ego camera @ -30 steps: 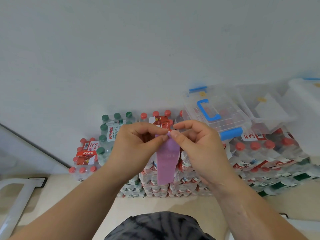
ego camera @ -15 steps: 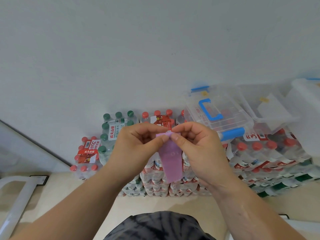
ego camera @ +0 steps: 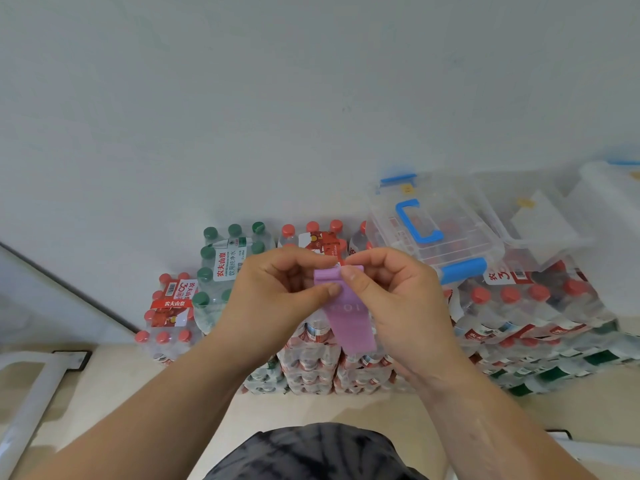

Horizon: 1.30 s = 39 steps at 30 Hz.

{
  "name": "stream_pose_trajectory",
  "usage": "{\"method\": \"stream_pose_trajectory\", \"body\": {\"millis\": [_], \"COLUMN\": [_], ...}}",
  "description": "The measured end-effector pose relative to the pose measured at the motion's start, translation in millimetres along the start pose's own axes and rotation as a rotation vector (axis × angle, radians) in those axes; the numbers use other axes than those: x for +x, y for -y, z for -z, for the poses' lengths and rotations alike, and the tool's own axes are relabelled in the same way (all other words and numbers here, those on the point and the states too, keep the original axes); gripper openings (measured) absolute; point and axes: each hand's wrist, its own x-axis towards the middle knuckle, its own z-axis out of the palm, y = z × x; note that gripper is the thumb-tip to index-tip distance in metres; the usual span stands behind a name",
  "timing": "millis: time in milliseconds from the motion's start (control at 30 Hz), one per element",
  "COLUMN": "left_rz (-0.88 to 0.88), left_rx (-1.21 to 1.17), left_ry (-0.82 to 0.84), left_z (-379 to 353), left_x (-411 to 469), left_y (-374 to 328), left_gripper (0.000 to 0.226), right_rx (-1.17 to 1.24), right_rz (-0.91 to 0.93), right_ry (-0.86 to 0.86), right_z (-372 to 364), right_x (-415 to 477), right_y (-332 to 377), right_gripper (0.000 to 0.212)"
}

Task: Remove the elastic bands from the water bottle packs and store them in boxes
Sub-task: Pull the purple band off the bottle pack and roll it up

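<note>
A flat purple elastic band hangs in front of me, its top end folded over. My left hand pinches the fold from the left. My right hand pinches it from the right with thumb and forefinger. Behind the hands, shrink-wrapped water bottle packs are stacked against the wall, most with red caps. A clear plastic box with blue handle and latches sits shut on top of the packs to the right. Beside it lies an open clear box.
A pack with green caps stands at the left of the stack, and a lower red-capped pack sits beside it on the beige floor. A white frame lies at the far left. A white wall rises behind everything.
The band's top end has been folded further over between my fingers, so the hanging part is shorter. Both hands stay close together in front of the stack.
</note>
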Motion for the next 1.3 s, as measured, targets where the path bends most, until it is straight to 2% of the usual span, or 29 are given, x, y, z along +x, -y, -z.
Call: {"method": "stream_pose_trajectory", "body": {"millis": [67, 267, 467, 667, 833, 933, 1067, 1167, 1300], "left_rz": [-0.007, 0.015, -0.014, -0.034, -0.046, -0.058, -0.057, 0.036, 0.074], "left_rx": [-0.014, -0.057, 0.018, 0.086, 0.167, 0.18, 0.062, -0.068, -0.055], "left_ry": [0.023, -0.013, -0.063, -0.092, -0.077, -0.074, -0.06, -0.047, 0.015], "left_z": [0.4, -0.9, 0.2, 1.2, 2.4, 3.6, 2.0, -0.6, -0.6], "left_x": [-0.4, 2.4, 5.0, 3.4, 2.1, 2.2, 1.5, 2.1, 1.4], "left_y": [-1.1, -3.2, -2.8, 0.9, 4.3, 5.9, 2.9, 1.3, 0.9], "left_gripper": [0.033, 0.012, 0.015, 0.011, 0.026, 0.02, 0.008, 0.009, 0.011], "right_rx": [-0.004, -0.003, 0.084, 0.03, 0.039, 0.088, 0.105, 0.091, 0.082], "right_rz": [0.003, -0.004, -0.011, -0.026, -0.018, -0.02, -0.008, -0.007, -0.006], "right_ry": [0.001, 0.014, 0.02, -0.024, -0.059, -0.066, -0.051, -0.06, -0.055], "right_z": [0.5, 0.1, -2.3, -3.0, -4.9, -6.5, -7.2, -6.3, -5.8], "right_x": [0.0, 1.2, 1.2, 1.2, -0.3, -2.2, -2.0, -1.7, -2.9], "right_y": [-0.2, -1.7, 1.1, 1.5, 0.3, -1.5, -0.6, -1.2, -1.9], "right_gripper": [0.009, 0.013, 0.017, 0.008, 0.018, 0.02, 0.024, 0.021, 0.018]}}
